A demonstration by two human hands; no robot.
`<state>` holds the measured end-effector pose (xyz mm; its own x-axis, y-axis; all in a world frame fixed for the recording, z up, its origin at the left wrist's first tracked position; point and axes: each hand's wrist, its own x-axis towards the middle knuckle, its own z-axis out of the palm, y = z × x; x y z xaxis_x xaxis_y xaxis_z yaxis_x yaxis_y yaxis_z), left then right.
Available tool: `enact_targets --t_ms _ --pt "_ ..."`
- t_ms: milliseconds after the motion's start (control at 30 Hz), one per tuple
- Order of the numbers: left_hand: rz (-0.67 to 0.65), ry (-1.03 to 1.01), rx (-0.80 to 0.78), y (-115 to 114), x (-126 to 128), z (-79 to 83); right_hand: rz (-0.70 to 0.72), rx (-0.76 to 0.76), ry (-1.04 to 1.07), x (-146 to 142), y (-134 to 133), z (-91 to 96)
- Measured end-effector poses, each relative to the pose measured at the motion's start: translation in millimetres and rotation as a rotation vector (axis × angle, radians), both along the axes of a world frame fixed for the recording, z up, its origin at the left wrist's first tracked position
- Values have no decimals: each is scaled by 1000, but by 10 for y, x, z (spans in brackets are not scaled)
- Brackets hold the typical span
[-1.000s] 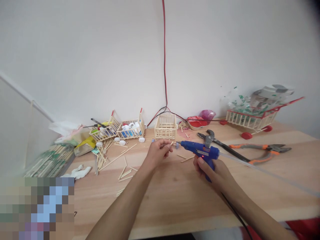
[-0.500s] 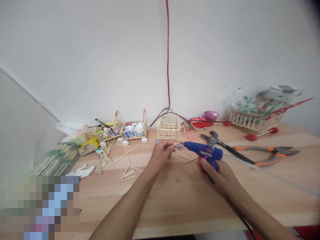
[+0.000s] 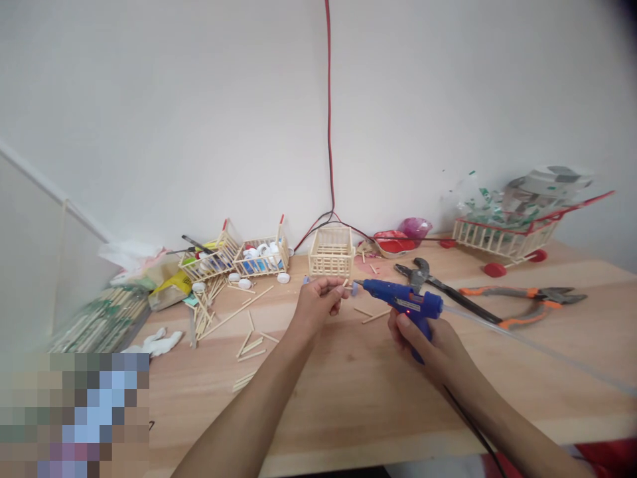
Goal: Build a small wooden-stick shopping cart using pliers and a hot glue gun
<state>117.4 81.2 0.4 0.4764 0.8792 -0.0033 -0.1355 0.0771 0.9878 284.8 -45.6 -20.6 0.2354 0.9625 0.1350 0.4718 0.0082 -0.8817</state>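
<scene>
My left hand is closed in a pinch on a short wooden stick, mostly hidden by the fingers. In my right hand is a blue hot glue gun, a small red light glowing on its side. Its nozzle points left, a short gap from the left fingertips. A clear glue stick trails out of the gun's back. Just behind the left hand stands a small cart basket built of wooden sticks, with bluish wheels partly hidden.
Two stick carts holding small items stand at back left, near scattered sticks and bundled sticks. Locking-style pliers and orange-handled pliers lie right. Behind them is a larger red-trimmed cart. A red-black wire hangs down the wall.
The whole view has shifted slightly, so things appear a little farther left. The stick in my left hand shows less of its length. Both hands keep their grips, nozzle still close to the left fingertips.
</scene>
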Motion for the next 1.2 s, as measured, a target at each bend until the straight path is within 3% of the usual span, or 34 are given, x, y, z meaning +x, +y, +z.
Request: enact_targets --t_ms 167,400,600,1200 --pt "-8 13 38 14 -11 6 13 10 27 -4 2 -4" --pt "8 86 241 114 -61 22 97 5 174 -4 6 78" --pt "-7 123 330 139 -76 35 129 20 190 16 13 34" --pt "18 185 370 120 -84 74 147 42 285 20 26 -18"
